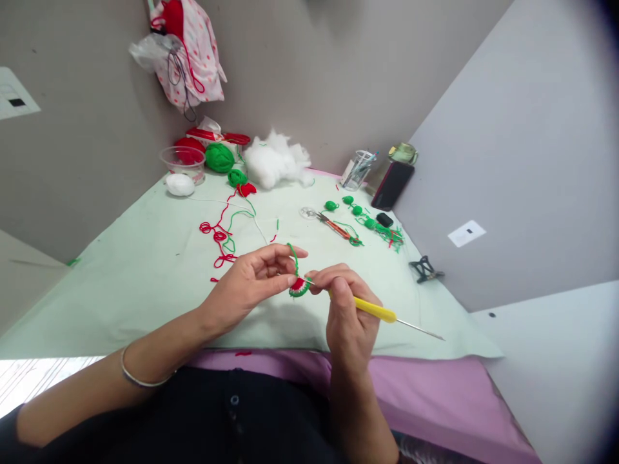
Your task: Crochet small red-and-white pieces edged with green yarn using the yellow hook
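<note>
Between thumb and fingers, my left hand (256,276) pinches a small crocheted piece (300,288), red in the middle with a white line and a green rim, shaped like a watermelon slice. Green yarn (294,256) runs up from the piece over my left index finger. My right hand (351,312) is closed around a crochet hook with a yellow handle (374,309). The hook's thin metal tip meets the top edge of the piece; its other metal end points out to the lower right. Whether a loop sits on the tip is too small to tell.
Loose red yarn (220,236) lies left of my hands, near green balls (220,157), a white ball (180,185) and a plastic tub (182,154). White stuffing (276,160) sits behind. Orange-handled snips (338,227), small green pieces (356,211) and a phone (393,185) are at right.
</note>
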Tool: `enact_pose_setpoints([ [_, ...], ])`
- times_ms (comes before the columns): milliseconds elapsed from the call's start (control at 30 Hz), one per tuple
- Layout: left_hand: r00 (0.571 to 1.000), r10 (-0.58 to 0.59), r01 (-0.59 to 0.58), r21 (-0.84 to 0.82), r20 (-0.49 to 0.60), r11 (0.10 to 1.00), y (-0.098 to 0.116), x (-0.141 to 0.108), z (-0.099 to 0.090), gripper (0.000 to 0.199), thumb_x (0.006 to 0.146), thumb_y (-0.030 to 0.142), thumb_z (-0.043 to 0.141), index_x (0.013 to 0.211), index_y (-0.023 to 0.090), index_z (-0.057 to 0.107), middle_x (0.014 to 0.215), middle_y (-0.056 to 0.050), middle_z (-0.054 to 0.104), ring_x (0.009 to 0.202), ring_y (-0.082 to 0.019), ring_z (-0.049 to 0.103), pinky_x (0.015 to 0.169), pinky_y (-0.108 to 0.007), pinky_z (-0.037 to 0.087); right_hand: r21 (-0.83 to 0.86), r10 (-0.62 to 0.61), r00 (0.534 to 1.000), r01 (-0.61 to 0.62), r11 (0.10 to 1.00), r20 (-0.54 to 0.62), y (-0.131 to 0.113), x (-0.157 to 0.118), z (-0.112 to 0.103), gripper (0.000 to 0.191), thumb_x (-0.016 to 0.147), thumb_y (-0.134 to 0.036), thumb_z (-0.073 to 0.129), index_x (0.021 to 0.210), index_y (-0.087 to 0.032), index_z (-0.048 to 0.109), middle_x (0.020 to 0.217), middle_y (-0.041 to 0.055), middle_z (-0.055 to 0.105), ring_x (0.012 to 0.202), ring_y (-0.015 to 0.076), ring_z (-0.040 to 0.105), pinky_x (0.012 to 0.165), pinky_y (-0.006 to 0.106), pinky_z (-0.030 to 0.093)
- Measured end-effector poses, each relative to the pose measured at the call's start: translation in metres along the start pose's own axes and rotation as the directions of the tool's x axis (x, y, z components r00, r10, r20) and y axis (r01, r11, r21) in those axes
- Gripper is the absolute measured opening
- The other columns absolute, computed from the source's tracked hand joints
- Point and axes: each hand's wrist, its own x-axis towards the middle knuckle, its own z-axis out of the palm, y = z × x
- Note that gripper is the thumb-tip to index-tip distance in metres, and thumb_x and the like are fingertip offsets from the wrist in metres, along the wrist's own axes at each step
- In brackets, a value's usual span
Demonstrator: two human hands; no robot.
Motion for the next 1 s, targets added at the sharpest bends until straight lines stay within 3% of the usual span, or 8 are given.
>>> enact_pose_setpoints([
  [433, 1.0, 0.004, -0.004, 0.019, 0.005, 1.0, 0.0003, 0.0003, -0.0014, 0.028, 0.087, 0.021, 0.079, 0.114, 0.022, 0.077, 0.086, 0.001, 0.065, 0.084, -0.014, 0.065, 0.084, -0.028, 0.053, -0.088, -0.011, 1.0, 0.011, 0.996, 0.003, -0.003, 0.001, 0.0, 0.025, 0.103, -0.027, 0.058, 0.084, -0.023, 0.074, 0.076, 0.0001, 0.065, 0.075, 0.0153, 0.064, 0.069, 0.031, 0.051],
  [1000, 1.0, 0.002, -0.005, 0.125, 0.019, 0.992, 0.0027, 0.0002, -0.0035, 0.028, 0.084, 0.023, 0.081, 0.112, 0.02, 0.08, 0.079, -0.001, 0.069, 0.078, -0.016, 0.066, 0.079, -0.03, 0.053, -0.206, 0.028, 0.996, -0.009, 0.979, 0.089, -0.0081, 0.0045, -0.0049, 0.028, 0.104, -0.027, 0.055, 0.08, -0.022, 0.068, 0.077, -0.0013, 0.064, 0.073, 0.0123, 0.061, 0.069, 0.028, 0.047],
])
